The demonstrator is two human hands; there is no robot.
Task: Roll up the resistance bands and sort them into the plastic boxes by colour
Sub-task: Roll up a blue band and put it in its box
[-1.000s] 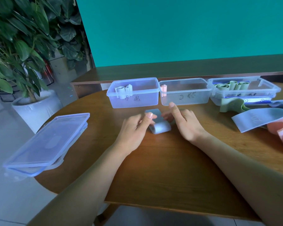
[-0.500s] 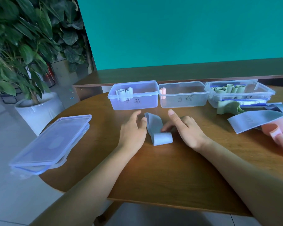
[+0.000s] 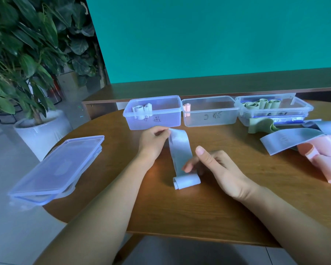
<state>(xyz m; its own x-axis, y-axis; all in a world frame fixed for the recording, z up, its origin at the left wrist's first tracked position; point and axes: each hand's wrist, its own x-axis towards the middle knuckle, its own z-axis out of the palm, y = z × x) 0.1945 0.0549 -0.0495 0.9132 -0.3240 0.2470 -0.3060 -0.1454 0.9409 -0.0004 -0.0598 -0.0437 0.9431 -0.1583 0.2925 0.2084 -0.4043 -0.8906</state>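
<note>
It looks like an office lounge or reception corner rather than a home. A round wooden table with a brown veneer top (image 3: 208, 213) stands on pale grey floor tiles (image 3: 10, 236). Behind it a flat teal wall panel (image 3: 208, 35) rises above a long dark wooden ledge (image 3: 218, 87). To the left, a large leafy green plant (image 3: 27, 44) grows in a white glossy pot (image 3: 44, 129), with a black wire stand beside it.
</note>
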